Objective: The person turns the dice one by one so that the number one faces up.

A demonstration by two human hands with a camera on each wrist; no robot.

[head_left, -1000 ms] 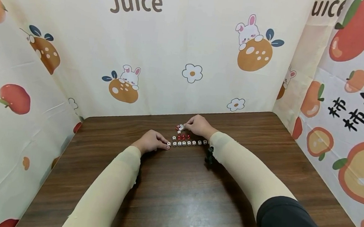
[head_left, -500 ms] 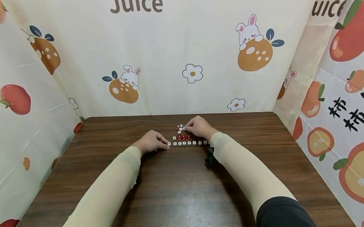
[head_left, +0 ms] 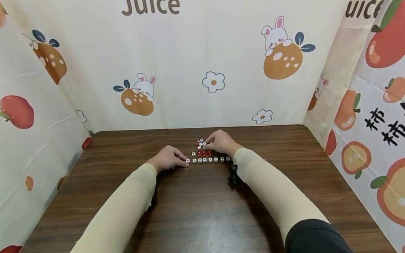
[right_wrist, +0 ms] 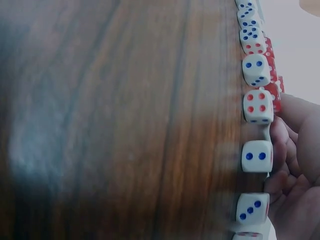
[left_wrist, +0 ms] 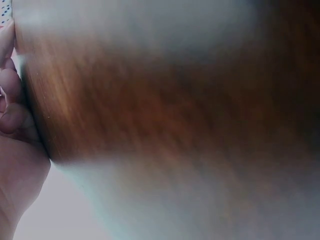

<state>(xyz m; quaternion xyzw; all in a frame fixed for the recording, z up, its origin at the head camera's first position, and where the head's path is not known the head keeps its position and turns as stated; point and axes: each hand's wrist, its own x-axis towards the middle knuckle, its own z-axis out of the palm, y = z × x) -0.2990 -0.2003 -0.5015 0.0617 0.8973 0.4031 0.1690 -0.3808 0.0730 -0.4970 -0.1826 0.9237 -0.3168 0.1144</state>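
A front row of white dice (head_left: 205, 159) runs across the dark table in the head view. At its left end my left hand (head_left: 168, 158) pinches a white die (head_left: 187, 161) between thumb and finger. Behind the row lie red dice (head_left: 204, 153) with one white die (head_left: 193, 154) at their left. Farther back is a small cluster of red and white dice (head_left: 198, 142). My right hand (head_left: 221, 142) comes from the right and pinches a white die (head_left: 204, 144) beside that cluster. In the right wrist view, its curled fingers (right_wrist: 280, 145) show behind the white row.
The wooden table (head_left: 186, 214) ends at the back against a printed curtain (head_left: 195, 52). Another printed sheet (head_left: 386, 160) stands along the right side. A small dark object (head_left: 233, 176) sits under my right wrist, and that forearm covers the row's right end.
My right fingertips have shifted slightly down and toward me, and the white die at them now shows more plainly beside the cluster. My left hand stays at the row's left end.
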